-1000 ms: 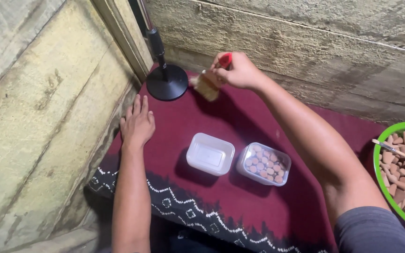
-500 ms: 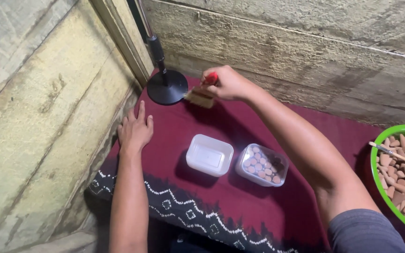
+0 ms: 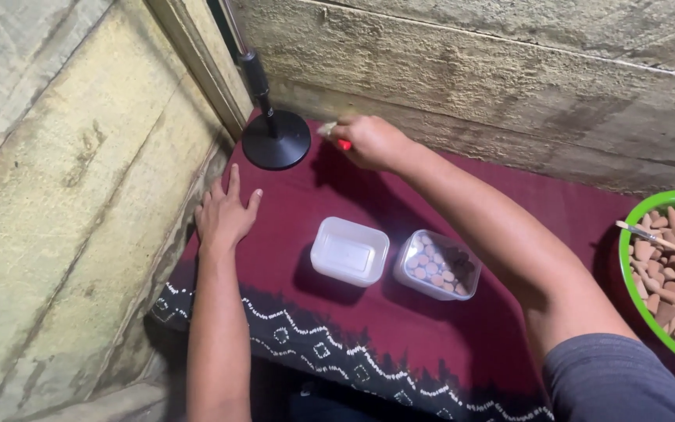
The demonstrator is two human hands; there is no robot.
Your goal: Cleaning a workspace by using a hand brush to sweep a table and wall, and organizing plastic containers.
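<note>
Right hand (image 3: 373, 142) grips a red-handled brush (image 3: 336, 137) — now nearer the wall than before; left hand (image 3: 224, 212) stays flat, open on the maroon cloth (image 3: 400, 328).

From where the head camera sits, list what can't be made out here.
- Brush, head view: the right hand covers most of it.
- Stand: pole cut off by the top edge.
- Green bowl: cut off by the right edge.
- White container: lid hides any contents.
- Left hand: flat on the cloth.

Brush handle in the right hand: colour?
Red, on the brush in the right hand; head view.
</note>
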